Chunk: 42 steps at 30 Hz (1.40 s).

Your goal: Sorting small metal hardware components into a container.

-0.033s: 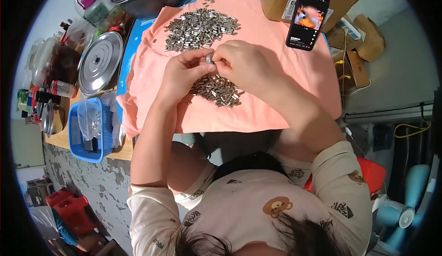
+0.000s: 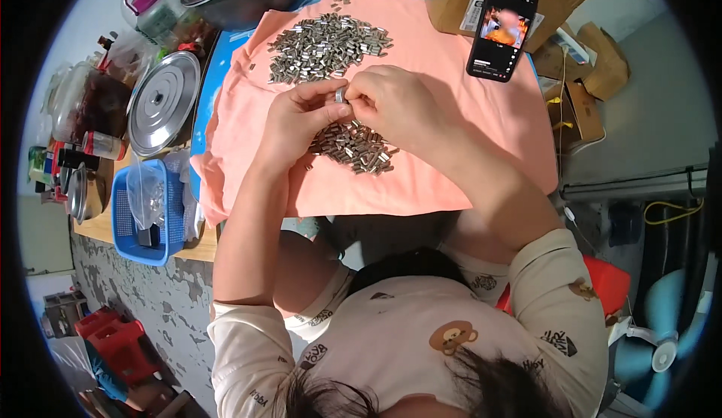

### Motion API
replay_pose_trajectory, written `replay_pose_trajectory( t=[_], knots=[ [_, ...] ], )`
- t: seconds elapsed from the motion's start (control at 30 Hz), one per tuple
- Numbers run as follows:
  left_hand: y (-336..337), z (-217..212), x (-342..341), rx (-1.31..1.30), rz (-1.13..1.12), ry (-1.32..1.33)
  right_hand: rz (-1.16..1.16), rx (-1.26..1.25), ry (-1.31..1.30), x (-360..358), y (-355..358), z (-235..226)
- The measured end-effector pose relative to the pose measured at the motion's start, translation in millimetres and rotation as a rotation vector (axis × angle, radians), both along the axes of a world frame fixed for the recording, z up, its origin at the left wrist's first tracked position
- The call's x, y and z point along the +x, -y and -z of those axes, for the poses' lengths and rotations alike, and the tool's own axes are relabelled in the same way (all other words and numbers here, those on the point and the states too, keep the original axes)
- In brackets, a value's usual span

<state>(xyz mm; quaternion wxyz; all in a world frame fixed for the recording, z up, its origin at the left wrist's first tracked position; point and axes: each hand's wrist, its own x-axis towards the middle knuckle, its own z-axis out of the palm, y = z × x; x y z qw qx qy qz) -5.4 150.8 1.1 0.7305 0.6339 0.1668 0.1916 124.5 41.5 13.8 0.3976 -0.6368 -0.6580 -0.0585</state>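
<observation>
Over the peach-coloured cloth (image 2: 466,147), my left hand (image 2: 299,121) pinches a small silver metal piece (image 2: 341,95) between thumb and fingers. My right hand (image 2: 395,106) meets it from the right, its fingertips bunched against the piece; whether they grip anything else is hidden. Just beneath both hands lies a pile of small metal tubes (image 2: 357,151), partly covered by them. Beyond my hands spreads a larger heap of similar silver tubes (image 2: 323,49), with a few loose ones at its far side.
A phone (image 2: 502,30) with a lit screen leans on a cardboard box (image 2: 444,0) at the far right. On the left stand a blue plastic basket (image 2: 124,230), a round metal lid (image 2: 162,102) and a large metal bowl (image 2: 259,4). A blue fan (image 2: 662,356) is at the lower right.
The fan's blades have turned. My hands stay in the same place, still together around the metal piece.
</observation>
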Motion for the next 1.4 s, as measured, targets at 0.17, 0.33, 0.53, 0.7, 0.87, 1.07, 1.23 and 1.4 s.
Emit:
replay_pose_trajectory(
  t=[0.17,0.33,0.53,0.7,0.87,1.07,1.23,1.4],
  knots=[
    [1,-1,-1,-0.044,0.023,0.009,-0.134,-0.184,-0.535,15,2,1],
    [1,-2,-1,-0.057,0.057,0.035,-0.213,-0.419,-0.768,24,-1,-3],
    [5,0,-2,0.052,0.127,-0.001,0.018,-0.371,-0.421,40,-27,6],
    [5,-2,-1,0.057,0.144,-0.031,0.136,-0.093,0.088,25,-43,14],
    [6,-3,-1,0.058,0.146,-0.026,0.164,-0.247,0.126,25,-38,7],
    [5,-2,-3,0.065,0.124,0.0,0.2,-0.323,0.361,15,-23,0],
    [-2,2,-1,0.041,0.071,0.026,-0.059,-0.2,-0.661,29,-6,6],
    [-2,2,-1,-0.014,0.042,0.033,-0.291,-0.246,-0.957,14,-1,5]
  ],
)
